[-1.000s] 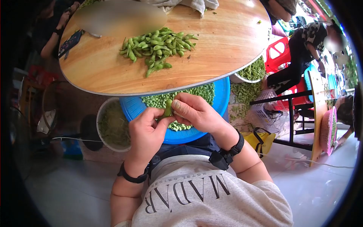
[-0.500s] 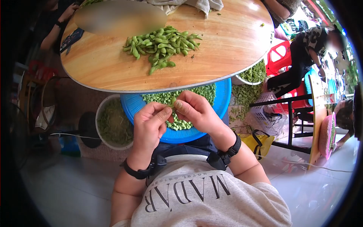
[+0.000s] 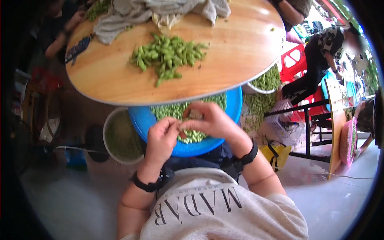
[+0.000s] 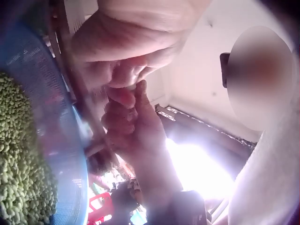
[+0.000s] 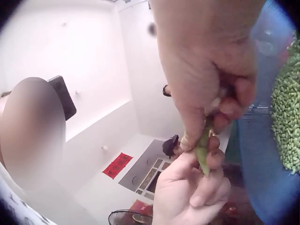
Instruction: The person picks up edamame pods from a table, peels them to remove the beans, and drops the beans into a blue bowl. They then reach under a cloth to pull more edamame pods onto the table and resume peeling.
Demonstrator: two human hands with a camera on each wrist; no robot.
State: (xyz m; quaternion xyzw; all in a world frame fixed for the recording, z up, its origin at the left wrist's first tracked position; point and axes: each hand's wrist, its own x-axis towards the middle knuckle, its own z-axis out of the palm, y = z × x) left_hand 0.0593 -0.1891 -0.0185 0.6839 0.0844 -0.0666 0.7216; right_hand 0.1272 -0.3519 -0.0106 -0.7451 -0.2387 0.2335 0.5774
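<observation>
Pinching one green pod (image 5: 203, 150) between our left hand (image 3: 160, 138) and right hand (image 3: 210, 120), we hold it just past the near edge of the tabletop (image 3: 232, 58), over the blue basket (image 3: 188, 151). Our hands meet at the fingertips, thumbs and fingers curled round the pod; the right wrist view shows it clearly, its tip pointing down along the left hand's fingers. We cannot tell whether the right hand's other curled fingers hold anything more.

Below our hands, loose green beans (image 3: 194, 137) lie spread in the basket, whose far part sits under the tabletop's edge. On the tabletop, left of its middle, we have a heap of pods (image 3: 168, 54), with a crumpled grey cloth (image 3: 132, 16) beyond it at the far side. A dark item (image 3: 79, 49) rests by the left edge, too blurred for us to name.

To the left of the basket stands a pale-rimmed bucket (image 3: 105, 136) with hazy greenish contents. On the right, partly under the tabletop, a white-rimmed container (image 3: 259, 90) holds more green pieces, and a yellow bag (image 3: 280, 153) sits nearer to us. We wear a black band (image 3: 147, 184) on each wrist.
</observation>
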